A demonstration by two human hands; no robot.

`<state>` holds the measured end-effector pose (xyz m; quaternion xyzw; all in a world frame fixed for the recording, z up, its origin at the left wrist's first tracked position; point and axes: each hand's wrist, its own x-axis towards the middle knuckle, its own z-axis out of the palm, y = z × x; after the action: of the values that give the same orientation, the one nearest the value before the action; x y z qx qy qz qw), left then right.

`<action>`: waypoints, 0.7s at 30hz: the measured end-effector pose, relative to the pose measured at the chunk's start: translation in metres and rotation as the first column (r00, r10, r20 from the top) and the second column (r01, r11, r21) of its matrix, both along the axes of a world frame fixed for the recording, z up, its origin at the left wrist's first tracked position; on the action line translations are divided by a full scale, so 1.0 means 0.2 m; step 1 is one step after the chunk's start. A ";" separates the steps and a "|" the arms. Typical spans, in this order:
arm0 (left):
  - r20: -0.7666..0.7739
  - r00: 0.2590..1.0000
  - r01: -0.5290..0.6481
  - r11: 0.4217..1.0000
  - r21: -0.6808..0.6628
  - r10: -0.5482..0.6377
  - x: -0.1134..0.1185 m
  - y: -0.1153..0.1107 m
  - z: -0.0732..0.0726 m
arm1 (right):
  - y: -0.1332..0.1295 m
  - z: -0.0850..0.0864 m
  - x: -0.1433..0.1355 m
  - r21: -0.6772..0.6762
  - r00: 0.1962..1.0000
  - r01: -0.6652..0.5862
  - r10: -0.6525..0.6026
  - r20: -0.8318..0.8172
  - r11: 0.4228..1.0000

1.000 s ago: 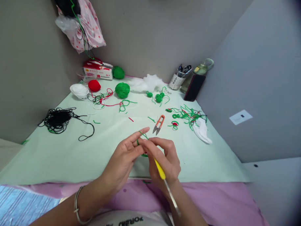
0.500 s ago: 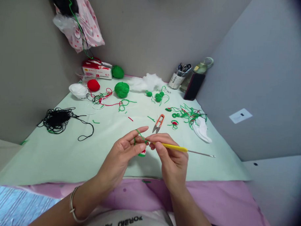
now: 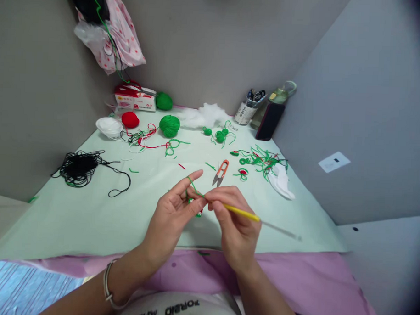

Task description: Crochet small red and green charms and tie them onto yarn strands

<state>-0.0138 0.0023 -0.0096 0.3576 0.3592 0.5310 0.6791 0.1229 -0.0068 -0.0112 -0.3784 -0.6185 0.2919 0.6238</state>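
My right hand (image 3: 237, 223) grips a crochet hook (image 3: 242, 213) by its yellow handle; the hook's blurred metal end sticks out to the right. Its working tip meets the fingertips of my left hand (image 3: 175, 209), which pinches a small crochet piece (image 3: 199, 212) in green, white and red, mostly hidden behind the fingers. Over the raised left index finger runs a strand of green yarn (image 3: 192, 186) down to the pinch. Just beyond the hands lie orange thread snips (image 3: 224, 168) with their blades apart.
Black yarn (image 3: 79, 168) lies in a tangle at left. Toward the back are a green yarn ball (image 3: 169, 126), a red ball (image 3: 130, 120) and white stuffing (image 3: 208, 115). At right are yarn scraps (image 3: 261, 159), a phone (image 3: 270, 121) and a pen cup (image 3: 246, 110).
The crochet hook has tilted, its free end swinging downward. My left index finger has shifted slightly up and left, and the crochet piece has turned a little beneath the fingers.
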 end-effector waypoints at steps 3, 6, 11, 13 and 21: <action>0.046 0.998 0.052 0.997 -0.051 -0.050 0.02 -0.01 0.01 | 0.00 -0.01 -0.02 0.018 1.000 0.013 -0.013 0.014 1.000; 0.088 0.993 0.087 0.991 -0.099 -0.078 0.01 -0.01 0.03 | 0.01 -0.02 -0.01 -0.011 0.997 -0.014 0.013 -0.078 1.000; 0.113 0.978 0.189 0.971 -0.144 -0.174 -0.05 0.02 0.03 | 0.02 0.00 0.05 -0.036 0.988 0.019 -0.025 -0.155 0.999; 0.101 0.976 0.206 0.968 -0.140 -0.193 -0.06 0.02 0.02 | 0.02 0.01 0.07 -0.085 0.977 -0.012 -0.006 -0.211 0.996; 0.105 0.987 0.131 0.989 -0.062 -0.125 0.02 -0.02 -0.01 | -0.03 -0.05 -0.01 0.291 0.925 0.147 -0.235 0.298 0.945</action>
<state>-0.0104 -0.0019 -0.0108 0.3294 0.3187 0.4910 0.7409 0.1210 -0.0124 -0.0210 -0.3942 -0.7067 0.0773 0.5824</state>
